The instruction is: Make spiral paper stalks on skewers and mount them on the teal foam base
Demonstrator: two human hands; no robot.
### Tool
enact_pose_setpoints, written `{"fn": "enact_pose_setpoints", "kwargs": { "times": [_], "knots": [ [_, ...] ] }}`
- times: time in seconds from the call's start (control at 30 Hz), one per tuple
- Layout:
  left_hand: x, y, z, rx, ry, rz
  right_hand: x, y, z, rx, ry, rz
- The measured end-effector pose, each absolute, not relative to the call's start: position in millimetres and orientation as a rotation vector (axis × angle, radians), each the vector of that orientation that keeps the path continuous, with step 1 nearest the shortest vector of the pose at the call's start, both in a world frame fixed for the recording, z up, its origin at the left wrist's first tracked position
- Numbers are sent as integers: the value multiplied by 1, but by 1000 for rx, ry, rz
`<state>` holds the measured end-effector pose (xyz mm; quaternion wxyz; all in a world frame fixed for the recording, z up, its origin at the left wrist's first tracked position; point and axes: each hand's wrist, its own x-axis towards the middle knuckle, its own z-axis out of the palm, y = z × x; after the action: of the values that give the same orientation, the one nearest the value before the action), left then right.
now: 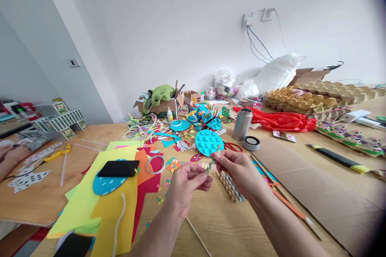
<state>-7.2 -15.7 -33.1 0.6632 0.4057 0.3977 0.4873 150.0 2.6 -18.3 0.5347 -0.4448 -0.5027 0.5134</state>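
While the left hand [190,180] pinched a green strip [211,164] (a wavy one) low, the right hand [234,165] pinched it higher.

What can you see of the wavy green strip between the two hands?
The green strip is short, thin and wavy, perhaps fuzzy, though too small to tell its material. It slants up to the right, its lower part pinched by the left hand and its upper part by the right hand, with a tip showing beyond the right fingers.
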Motion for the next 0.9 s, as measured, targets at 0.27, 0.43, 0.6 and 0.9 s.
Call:
{"fn": "enact_pose_setpoints", "kwargs": {
  "times": [0.27, 0.43, 0.6, 0.9],
  "knots": [
    [-7, -14, -36, 871, 865, 1149, 148, 2, -17, -1000, -1087, 1262],
    [-8, -14, -33, 822, 816, 1144, 148, 2, -19, -1007, -1132, 1313],
    [-10, -12, -32, 783, 788, 1138, 150, 3, -19, -1083, -1277, 1008],
    [-12, -11, -28, 993, 896, 1172, 140, -12, -4, -1057, -1895, 1048]
  ]
}}
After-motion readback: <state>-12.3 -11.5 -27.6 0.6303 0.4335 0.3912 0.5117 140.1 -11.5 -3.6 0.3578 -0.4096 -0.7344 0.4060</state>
